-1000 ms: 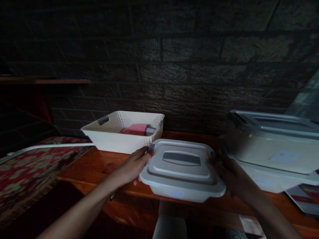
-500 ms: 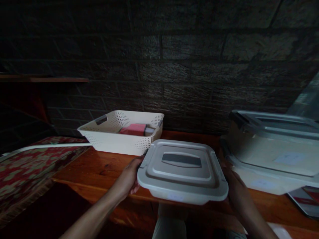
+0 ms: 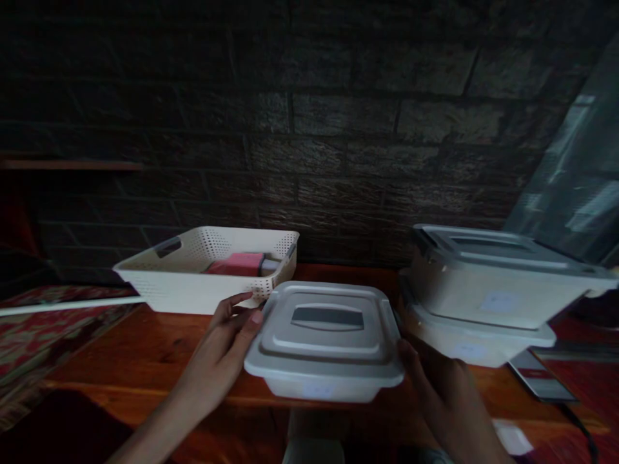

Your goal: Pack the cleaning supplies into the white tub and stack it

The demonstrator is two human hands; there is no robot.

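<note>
A small storage box (image 3: 319, 345) with a grey lid and a pale label sits at the front edge of the wooden table. At its left side is my left hand (image 3: 225, 348), fingers spread apart, thumb by the lid's rim. My right hand (image 3: 442, 386) is against the box's right side, its thumb along the rim and its fingers curled behind in shadow. Just behind my left fingers stands a cream perforated basket (image 3: 188, 291), which holds a pink item (image 3: 236, 263) with a dark edge.
Two larger lidded boxes, an upper one (image 3: 488, 290) and a lower one (image 3: 476, 341), are stacked at the right. A flat device (image 3: 541, 376) with a cable lies beside them. Behind rises a dark brick wall (image 3: 300, 142). A white rod (image 3: 72, 304) extends left of the basket.
My view has turned right, so the table's things appear further left. My left hand's fingers have loosened and spread beside the lid. The small box stays between my hands.
</note>
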